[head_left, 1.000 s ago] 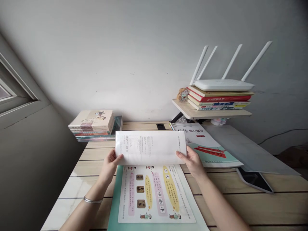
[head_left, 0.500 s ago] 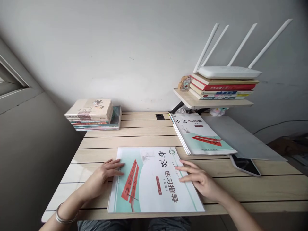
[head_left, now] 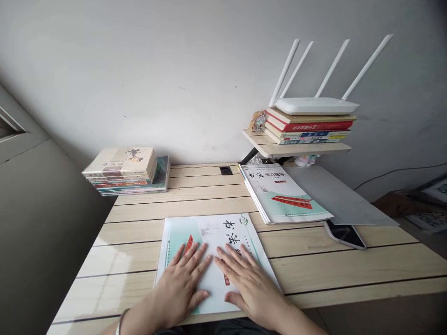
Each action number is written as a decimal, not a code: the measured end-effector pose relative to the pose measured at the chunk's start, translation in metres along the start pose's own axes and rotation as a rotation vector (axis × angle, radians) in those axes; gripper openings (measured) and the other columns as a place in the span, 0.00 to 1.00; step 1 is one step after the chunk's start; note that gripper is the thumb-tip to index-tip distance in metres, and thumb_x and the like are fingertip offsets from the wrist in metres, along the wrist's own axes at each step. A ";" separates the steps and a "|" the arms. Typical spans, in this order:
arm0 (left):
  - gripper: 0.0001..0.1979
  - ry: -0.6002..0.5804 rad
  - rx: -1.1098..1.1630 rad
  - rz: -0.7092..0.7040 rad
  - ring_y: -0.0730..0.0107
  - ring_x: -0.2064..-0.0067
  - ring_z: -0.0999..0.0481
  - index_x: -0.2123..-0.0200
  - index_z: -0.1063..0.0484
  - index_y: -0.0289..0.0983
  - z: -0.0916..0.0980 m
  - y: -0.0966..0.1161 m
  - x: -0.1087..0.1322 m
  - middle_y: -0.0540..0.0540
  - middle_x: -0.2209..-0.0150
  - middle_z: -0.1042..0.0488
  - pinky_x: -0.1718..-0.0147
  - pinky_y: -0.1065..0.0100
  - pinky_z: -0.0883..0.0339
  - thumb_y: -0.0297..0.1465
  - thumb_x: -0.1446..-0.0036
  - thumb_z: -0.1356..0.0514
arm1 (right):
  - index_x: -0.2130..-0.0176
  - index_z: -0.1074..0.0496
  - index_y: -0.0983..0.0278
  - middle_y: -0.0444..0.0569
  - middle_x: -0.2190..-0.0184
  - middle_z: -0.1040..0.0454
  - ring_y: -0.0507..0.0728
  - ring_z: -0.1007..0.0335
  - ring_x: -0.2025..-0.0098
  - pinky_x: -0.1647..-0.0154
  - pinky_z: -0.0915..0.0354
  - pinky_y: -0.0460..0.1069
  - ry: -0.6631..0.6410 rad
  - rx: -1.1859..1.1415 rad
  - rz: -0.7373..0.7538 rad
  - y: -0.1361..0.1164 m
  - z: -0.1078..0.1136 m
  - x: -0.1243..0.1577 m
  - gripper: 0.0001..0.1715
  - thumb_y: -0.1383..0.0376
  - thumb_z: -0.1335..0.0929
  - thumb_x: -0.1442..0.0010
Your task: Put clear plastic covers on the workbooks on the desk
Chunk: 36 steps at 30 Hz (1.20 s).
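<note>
A calligraphy workbook (head_left: 206,230) with a white and pale green cover lies closed and sideways near the front edge of the desk. Flat on its left half rests my left hand (head_left: 181,281), fingers spread, covering much of the red strip on the cover. My right hand (head_left: 247,281) lies spread on the right half and hides part of the black title characters. The thumbs point toward each other with a gap between them. Neither hand grips anything.
On the wooden desk (head_left: 195,204), a pile of books (head_left: 120,170) stands back left. At right lie a stack of similar workbooks (head_left: 286,195), a grey laptop-like panel (head_left: 335,195) and a phone (head_left: 345,235). Above them, a raised shelf (head_left: 300,150) holds books and a white router (head_left: 314,106).
Both hands have moved inward from the workbook's side edges onto its cover, where they now lie flat. The camera view has shifted slightly.
</note>
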State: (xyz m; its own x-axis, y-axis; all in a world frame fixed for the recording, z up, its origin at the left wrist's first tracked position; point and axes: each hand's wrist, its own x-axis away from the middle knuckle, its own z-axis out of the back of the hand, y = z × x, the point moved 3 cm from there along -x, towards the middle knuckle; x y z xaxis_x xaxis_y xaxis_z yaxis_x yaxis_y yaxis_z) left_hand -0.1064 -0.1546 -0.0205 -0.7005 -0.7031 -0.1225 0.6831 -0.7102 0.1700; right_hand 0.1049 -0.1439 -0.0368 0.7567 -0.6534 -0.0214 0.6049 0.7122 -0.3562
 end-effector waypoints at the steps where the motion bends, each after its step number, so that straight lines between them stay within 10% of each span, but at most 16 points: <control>1: 0.35 -0.010 -0.025 0.028 0.56 0.32 0.52 0.32 0.63 0.45 -0.002 -0.009 0.006 0.44 0.32 0.53 0.36 0.52 0.57 0.44 0.36 0.51 | 0.32 0.63 0.54 0.47 0.32 0.56 0.65 0.60 0.31 0.34 0.59 0.67 0.006 0.015 -0.023 0.006 -0.002 0.007 0.40 0.50 0.40 0.36; 8: 0.23 0.143 -0.182 0.544 0.42 0.35 0.46 0.38 0.39 0.40 0.009 -0.090 0.031 0.36 0.36 0.42 0.43 0.37 0.52 0.35 0.36 0.53 | 0.40 0.37 0.57 0.53 0.38 0.38 0.66 0.42 0.38 0.40 0.42 0.64 0.382 -0.026 -0.435 0.052 -0.004 0.066 0.29 0.53 0.39 0.37; 11: 0.19 0.206 -0.102 0.506 0.47 0.40 0.37 0.46 0.31 0.39 0.023 -0.094 0.001 0.35 0.41 0.34 0.44 0.44 0.45 0.29 0.39 0.50 | 0.51 0.30 0.60 0.57 0.51 0.27 0.64 0.27 0.53 0.55 0.29 0.58 0.625 -0.201 -0.711 0.066 -0.009 0.080 0.26 0.50 0.37 0.43; 21: 0.18 -0.200 0.310 0.502 0.55 0.58 0.28 0.62 0.27 0.36 0.028 -0.102 -0.113 0.40 0.61 0.26 0.61 0.64 0.36 0.36 0.57 0.33 | 0.66 0.29 0.60 0.49 0.71 0.27 0.60 0.29 0.71 0.71 0.32 0.53 0.555 -0.513 -0.901 0.071 -0.008 0.055 0.20 0.55 0.31 0.61; 27: 0.14 -0.261 0.441 0.541 0.69 0.76 0.35 0.85 0.35 0.38 0.027 -0.118 -0.120 0.53 0.83 0.36 0.75 0.69 0.44 0.32 0.69 0.31 | 0.75 0.31 0.61 0.41 0.82 0.36 0.54 0.37 0.78 0.75 0.38 0.49 0.434 -0.778 -0.821 0.079 0.001 0.040 0.15 0.54 0.31 0.59; 36: 0.11 -0.035 0.750 0.759 0.71 0.76 0.35 0.81 0.32 0.38 0.031 -0.140 -0.101 0.54 0.82 0.32 0.77 0.70 0.45 0.32 0.70 0.32 | 0.79 0.32 0.62 0.43 0.81 0.30 0.53 0.35 0.78 0.78 0.39 0.47 0.361 -0.867 -0.750 0.110 0.049 -0.011 0.15 0.54 0.30 0.56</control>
State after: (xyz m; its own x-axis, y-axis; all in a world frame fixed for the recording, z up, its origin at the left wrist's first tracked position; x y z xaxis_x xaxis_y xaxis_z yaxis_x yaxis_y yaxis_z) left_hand -0.1377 0.0174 -0.0018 -0.1587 -0.9423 0.2949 0.6500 0.1251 0.7495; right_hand 0.1754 -0.0455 -0.0303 0.0908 -0.9643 0.2488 0.3922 -0.1951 -0.8990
